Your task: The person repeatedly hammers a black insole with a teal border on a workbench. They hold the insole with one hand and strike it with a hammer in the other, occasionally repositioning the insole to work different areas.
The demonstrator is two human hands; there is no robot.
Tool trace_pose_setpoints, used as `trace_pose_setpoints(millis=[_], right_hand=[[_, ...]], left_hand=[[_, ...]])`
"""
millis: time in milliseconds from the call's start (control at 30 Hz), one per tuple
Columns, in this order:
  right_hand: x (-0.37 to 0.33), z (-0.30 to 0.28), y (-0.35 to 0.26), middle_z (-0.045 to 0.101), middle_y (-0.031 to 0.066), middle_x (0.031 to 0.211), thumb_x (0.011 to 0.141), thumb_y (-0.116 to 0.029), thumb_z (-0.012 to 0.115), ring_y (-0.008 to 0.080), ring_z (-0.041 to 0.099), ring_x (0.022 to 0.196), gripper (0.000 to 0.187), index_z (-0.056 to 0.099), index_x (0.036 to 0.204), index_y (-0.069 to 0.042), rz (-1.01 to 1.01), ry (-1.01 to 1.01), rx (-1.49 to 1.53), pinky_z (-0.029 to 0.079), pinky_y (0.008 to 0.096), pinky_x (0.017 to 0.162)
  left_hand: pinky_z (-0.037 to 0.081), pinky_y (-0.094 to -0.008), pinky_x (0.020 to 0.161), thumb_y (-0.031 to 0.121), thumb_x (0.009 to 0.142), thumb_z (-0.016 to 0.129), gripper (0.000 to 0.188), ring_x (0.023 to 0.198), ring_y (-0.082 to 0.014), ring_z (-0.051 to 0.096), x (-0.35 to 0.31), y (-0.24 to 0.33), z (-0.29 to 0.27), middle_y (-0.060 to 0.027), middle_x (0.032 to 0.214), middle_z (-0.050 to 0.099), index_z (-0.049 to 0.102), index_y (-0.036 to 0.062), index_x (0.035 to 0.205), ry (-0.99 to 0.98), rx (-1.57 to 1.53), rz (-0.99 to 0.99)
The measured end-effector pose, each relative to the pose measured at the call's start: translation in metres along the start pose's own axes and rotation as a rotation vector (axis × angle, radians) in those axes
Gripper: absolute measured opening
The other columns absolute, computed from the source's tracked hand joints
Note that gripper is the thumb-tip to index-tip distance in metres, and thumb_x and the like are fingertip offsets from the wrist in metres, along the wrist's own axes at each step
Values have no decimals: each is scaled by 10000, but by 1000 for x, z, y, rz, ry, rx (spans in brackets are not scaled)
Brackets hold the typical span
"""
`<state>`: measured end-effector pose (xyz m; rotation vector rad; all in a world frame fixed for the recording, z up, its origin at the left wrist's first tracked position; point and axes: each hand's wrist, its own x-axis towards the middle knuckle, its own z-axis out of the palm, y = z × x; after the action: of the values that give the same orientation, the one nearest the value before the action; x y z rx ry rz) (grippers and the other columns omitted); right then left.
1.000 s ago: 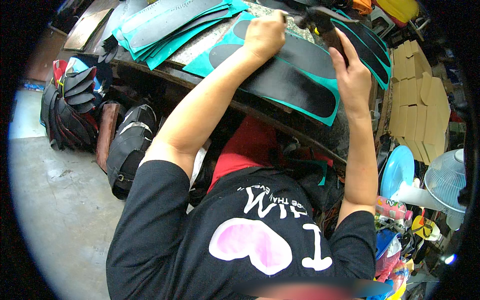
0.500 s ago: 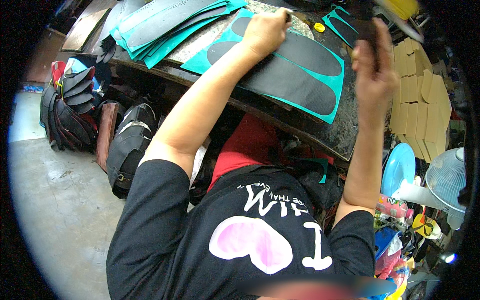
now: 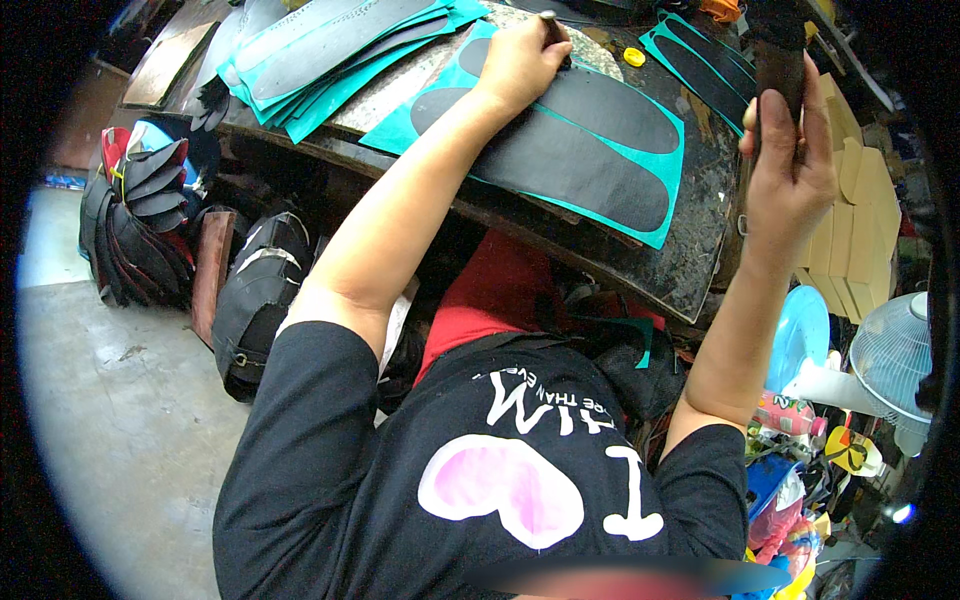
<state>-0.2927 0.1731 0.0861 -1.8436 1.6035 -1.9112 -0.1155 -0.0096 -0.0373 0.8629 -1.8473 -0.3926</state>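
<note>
Across the dark, worn surface [image 3: 712,190], what looks like a striking step is being set up, probably a punch being tapped by hand. To the left, a fanned stack of teal sheets with black sole shapes [image 3: 340,50] is lying within reach. And here at centre is the worked piece: a flat teal sheet with black, sole-shaped panels [image 3: 600,155] is resting on the surface, a pale speckled slab [image 3: 400,88] showing at its left.

The right hand [image 3: 790,185] is holding high, its grip wrapping firmly around a dark-handled, hammer-like tool [image 3: 780,70], head lost in shadow. The left hand [image 3: 520,65] is sitting over the sheet's far part, its grip closing on a short, dark rod with a shiny end [image 3: 551,25]; whether its tip is touching, I cannot tell. A blow from here would be calling for a steady rod and a straight drop onto that end.

Now the room: the surface's near edge is running close by the sheet, bare dark top is opening on the right, the stack is crowding the left, and a small yellow plastic cap [image 3: 634,57] is sitting near the sheet's far edge.
</note>
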Motion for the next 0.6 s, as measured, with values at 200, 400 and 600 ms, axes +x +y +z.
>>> trace_pose_setpoints(millis=[200, 400, 600], right_hand=[[-21, 23, 35, 703, 162, 999, 958, -383, 604, 338, 686, 830, 387, 603, 1323, -255, 50, -278, -431, 532, 394, 695], [-6, -11, 31, 720, 83, 912, 954, -270, 648, 95, 559, 634, 368, 626, 1307, -166, 25, -187, -287, 492, 284, 602], [-2, 7, 7, 690, 78, 1046, 962, -234, 632, 174, 654, 846, 394, 588, 1351, -180, -181, -65, -162, 523, 306, 708]], left_hand=[[551, -430, 674, 112, 833, 647, 156, 705, -361, 683, -2, 11, 12, -193, 756, 678, 633, 11, 951, -54, 208, 56], [572, -285, 658, 104, 897, 646, 114, 693, -120, 712, 1, -3, 5, -77, 797, 726, 689, 3, 929, -64, -372, -353], [550, -402, 683, 174, 840, 696, 141, 721, -375, 676, -1, 11, 8, -198, 775, 682, 669, 38, 866, -17, 67, 147]])
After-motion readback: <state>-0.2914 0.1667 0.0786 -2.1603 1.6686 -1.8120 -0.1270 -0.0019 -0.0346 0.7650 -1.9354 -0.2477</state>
